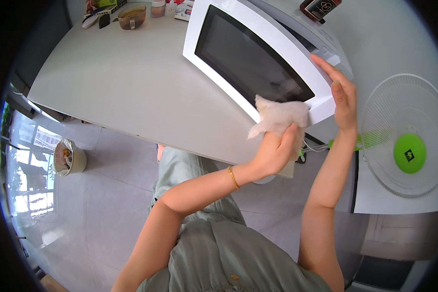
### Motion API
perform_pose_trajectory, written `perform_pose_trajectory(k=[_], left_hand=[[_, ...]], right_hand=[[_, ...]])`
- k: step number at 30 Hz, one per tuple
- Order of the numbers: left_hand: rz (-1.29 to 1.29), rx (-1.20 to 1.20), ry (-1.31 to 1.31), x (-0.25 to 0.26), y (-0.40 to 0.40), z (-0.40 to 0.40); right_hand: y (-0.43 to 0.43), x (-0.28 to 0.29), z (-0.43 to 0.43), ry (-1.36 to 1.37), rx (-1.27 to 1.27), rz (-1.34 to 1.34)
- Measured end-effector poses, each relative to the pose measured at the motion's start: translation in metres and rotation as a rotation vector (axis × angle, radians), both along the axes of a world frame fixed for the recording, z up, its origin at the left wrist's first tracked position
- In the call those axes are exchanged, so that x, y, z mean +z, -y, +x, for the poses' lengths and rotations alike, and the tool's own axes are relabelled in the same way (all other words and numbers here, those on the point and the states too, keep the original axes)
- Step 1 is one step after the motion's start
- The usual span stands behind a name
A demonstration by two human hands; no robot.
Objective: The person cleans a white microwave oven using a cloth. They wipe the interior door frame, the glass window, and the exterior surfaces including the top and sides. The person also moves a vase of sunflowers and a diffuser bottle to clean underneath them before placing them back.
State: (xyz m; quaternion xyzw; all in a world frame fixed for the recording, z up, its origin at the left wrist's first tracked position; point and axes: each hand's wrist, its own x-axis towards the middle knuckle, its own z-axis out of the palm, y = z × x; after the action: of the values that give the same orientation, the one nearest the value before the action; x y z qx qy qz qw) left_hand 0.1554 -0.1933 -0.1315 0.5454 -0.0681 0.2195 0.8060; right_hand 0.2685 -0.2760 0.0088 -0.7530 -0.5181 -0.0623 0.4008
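A white microwave door (219,75) with a dark window stands swung out from the microwave body (325,40) behind it. My left hand (277,149), with a gold bracelet at the wrist, holds a crumpled white cloth or tissue (283,113). The cloth lies against the door's lower right corner and covers part of the window's bottom edge. On the door's right-hand edge rests my right hand (345,96), its fingers along the edge and the thumb raised on the near side. Part of the grip is hidden.
The door overhangs a pale table (131,80). A brown glass cup (132,17) and small containers stand at its back. A dark bottle (319,9) tops the microwave. Right of my arm is a fan (408,153) with a green hub. A lined bin (76,160) stands on the floor.
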Motion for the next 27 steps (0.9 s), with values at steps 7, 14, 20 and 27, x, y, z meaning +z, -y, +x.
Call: perform_pose_trajectory(k=[7,14,20,27], left_hand=[[-0.030,-0.047,0.076,0.005,0.002,0.014],[0.164,-0.197,-0.164,-0.044,-0.019,0.022],[0.199,-0.243,-0.156,-0.028,-0.024,0.030],[-0.307,-0.389,-0.273,0.026,-0.027,0.026]], right_hand=[[0.001,-0.002,0.003,-0.010,-0.023,0.003],[0.004,-0.002,0.011,-0.017,-0.056,-0.003],[0.006,-0.004,0.010,0.009,-0.052,-0.022],[0.003,-0.004,0.003,-0.004,-0.112,0.019]])
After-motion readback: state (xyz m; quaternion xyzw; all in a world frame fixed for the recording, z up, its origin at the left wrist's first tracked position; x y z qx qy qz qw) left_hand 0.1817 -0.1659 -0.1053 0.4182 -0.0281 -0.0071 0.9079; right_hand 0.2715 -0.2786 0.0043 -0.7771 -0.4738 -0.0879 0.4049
